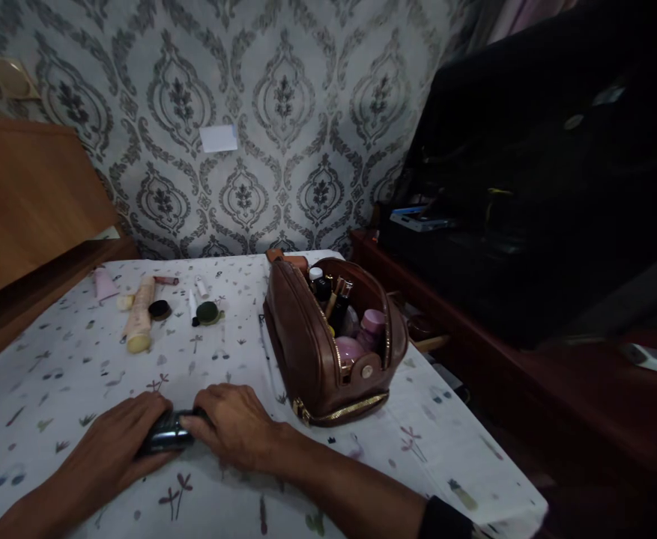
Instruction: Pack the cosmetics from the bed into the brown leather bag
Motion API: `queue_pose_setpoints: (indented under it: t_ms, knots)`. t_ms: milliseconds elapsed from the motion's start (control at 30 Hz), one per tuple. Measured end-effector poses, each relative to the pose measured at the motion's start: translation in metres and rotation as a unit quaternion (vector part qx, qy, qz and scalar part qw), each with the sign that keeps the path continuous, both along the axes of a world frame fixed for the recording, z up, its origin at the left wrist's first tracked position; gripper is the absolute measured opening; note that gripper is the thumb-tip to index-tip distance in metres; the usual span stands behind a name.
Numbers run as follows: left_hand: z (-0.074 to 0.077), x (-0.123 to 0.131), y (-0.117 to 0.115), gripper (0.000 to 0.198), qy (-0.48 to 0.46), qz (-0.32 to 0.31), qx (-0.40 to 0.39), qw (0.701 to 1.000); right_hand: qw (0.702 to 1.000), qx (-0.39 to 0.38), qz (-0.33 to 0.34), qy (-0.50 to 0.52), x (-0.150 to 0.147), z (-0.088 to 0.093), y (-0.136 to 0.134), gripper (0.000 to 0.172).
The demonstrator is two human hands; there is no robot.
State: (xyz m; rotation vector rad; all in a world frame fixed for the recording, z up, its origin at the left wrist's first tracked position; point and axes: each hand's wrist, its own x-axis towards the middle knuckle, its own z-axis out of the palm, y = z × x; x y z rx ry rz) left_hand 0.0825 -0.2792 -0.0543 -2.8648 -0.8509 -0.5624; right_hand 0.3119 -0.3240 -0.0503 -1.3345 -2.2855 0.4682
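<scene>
A dark, shiny cylindrical item lies sideways between my hands, low over the patterned white tablecloth. My left hand is wrapped round its left end, and my right hand grips the right end with the fingers curled over it. Right of my hands stands a brown leather bag, unzipped, with pink jars, bottles and brushes inside. Farther back on the left lie a beige tube with a yellowish cap, a round black item, a round green item and a small white tube.
A pink tube lies at the back left of the table. A wooden board rises on the left. Past the table's right edge are a dark red surface and a large black object. Patterned wallpaper covers the wall behind.
</scene>
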Motion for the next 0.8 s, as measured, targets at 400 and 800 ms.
queue_pose_setpoints:
  t_ms: [400,800]
  knots:
    - [0.029,0.029,0.007,0.036,-0.034,0.033,-0.158,0.986,0.979,0.012,-0.124,0.16,0.007,0.04,-0.018,0.026]
    - [0.121,0.123,0.018,0.044,-0.196,-0.118,-0.446,0.865,0.939,0.227,-0.153,0.209,0.099,0.12,-0.071,0.013]
